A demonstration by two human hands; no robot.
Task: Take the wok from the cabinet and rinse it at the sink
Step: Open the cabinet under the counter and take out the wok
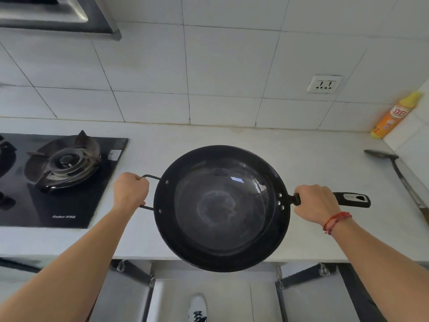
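A black round wok point(221, 206) hangs level in the air over the front edge of the pale counter point(209, 138). My left hand point(130, 190) is closed around its small wire loop handle on the left side. My right hand point(315, 203), with a red string on the wrist, grips the long black handle on the right, whose end sticks out past my fist. Below the counter both cabinet doors point(126, 296) stand open. No sink is in view.
A black gas hob with a burner point(63, 163) sits at the left of the counter, under a range hood point(58, 17). A dark spatula point(399, 175) lies at the right, an orange bottle point(392, 117) in the back right corner. A wall socket point(323, 84) is on the tiles.
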